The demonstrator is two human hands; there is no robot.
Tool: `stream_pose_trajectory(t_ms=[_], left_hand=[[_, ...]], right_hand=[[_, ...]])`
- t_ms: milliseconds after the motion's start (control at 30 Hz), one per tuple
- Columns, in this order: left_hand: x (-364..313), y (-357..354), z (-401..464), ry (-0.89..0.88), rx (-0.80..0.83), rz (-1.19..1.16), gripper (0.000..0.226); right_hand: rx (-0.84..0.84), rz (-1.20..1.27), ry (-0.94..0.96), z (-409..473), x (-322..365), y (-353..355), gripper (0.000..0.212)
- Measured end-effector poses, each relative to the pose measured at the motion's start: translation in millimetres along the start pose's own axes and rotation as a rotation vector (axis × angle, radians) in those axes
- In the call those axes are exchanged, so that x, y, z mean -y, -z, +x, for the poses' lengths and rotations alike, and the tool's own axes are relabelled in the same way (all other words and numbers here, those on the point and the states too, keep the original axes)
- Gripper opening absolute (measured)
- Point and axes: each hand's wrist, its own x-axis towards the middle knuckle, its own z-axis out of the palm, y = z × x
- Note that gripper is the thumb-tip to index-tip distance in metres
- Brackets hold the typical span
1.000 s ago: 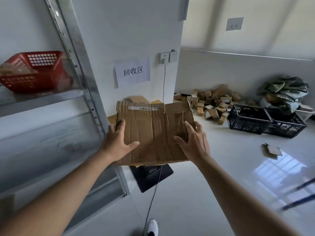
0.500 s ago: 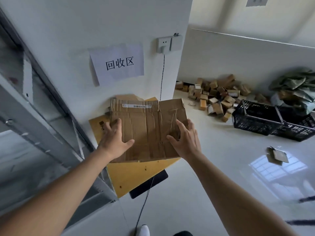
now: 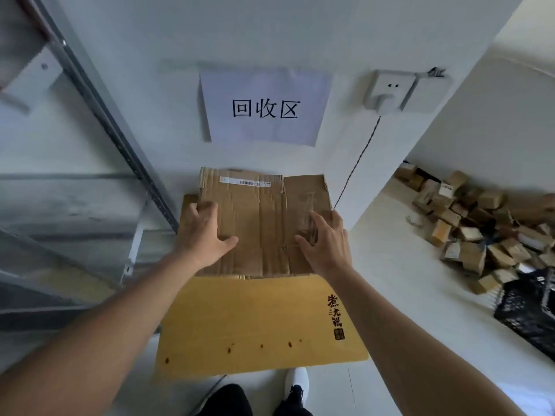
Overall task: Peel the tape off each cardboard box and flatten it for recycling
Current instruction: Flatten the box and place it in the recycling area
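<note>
We are gripping flattened brown cardboard box [image 3: 258, 223], left hand [image 3: 201, 235] and right hand [image 3: 326, 244] at side edges, above yellow cardboard sheet [image 3: 255, 322].

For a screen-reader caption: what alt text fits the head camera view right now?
Two hands, left hand and right hand, hold a flattened cardboard box over a yellow cardboard sheet on the floor. A paper sign hangs on the wall above; small boxes are piled at right.
</note>
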Motion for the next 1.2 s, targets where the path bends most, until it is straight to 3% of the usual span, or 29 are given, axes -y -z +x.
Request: stream_pose_trajectory(t_ms=[333,600,833,967,1033,1200], left_hand=[[10,-41,90,0.108,-0.034,-0.021,0.087],[35,-87,153,0.178,0.105,0.079,0.087],[51,-125,185,0.207,0.254,0.080,0.088],[49,-135,196,-0.028,0.168,0.329,0.082],[42,-138,200,-0.132,0.223,0.303,0.075],[34,-142,207,-0.110,0.322,0.273,0.074]], right_hand=[[0.147,0.019,0.024,119,-13,-48,0.067],[0.299,0.050,-0.084,165,-32,-117,0.065],[0.344,-0.171,-0.085,185,-29,-146,0.067],[0.312,-0.302,0.087,189,-23,-151,0.076],[0.363,-0.310,0.144,194,-20,-149,0.076],[0.486,-0.333,0.094,206,-8,-145,0.074]])
